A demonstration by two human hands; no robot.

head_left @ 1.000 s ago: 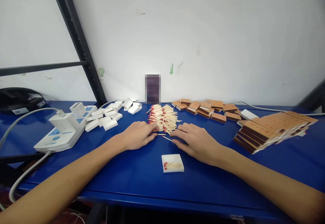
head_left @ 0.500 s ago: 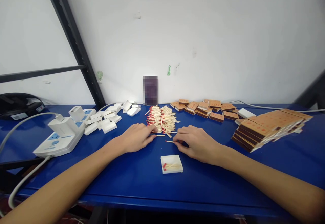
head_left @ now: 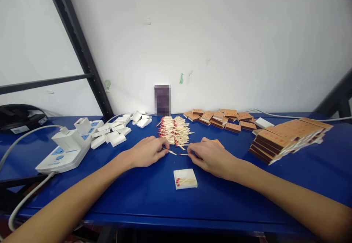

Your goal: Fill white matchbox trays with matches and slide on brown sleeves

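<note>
My left hand [head_left: 150, 152] pinches a matchstick [head_left: 172, 152], whose pale end sticks out to the right. Opposite it, my right hand [head_left: 209, 157] is closed on another matchstick [head_left: 183, 154], its red head pointing left. Just beyond both hands lies a heap of red-tipped matches [head_left: 176, 131]. Nearer to me, a white matchbox tray [head_left: 189, 173] rests on the blue table with several matches in it, red heads to the left. Behind my right hand, part of an orange matchbox sleeve [head_left: 219, 144] shows.
White trays [head_left: 118, 139] are scattered at the left, beside a power strip [head_left: 68, 151] with plugs and cables. Brown matchboxes [head_left: 233, 127] lie at the back right, and a stack of them [head_left: 275, 140] stands nearer. A pixelated dark rectangle [head_left: 162, 100] is against the wall.
My left hand has drawn a matchstick slightly toward me, away from the heap. My right hand has shifted a little, still with its matchstick. The view has moved slightly.
</note>
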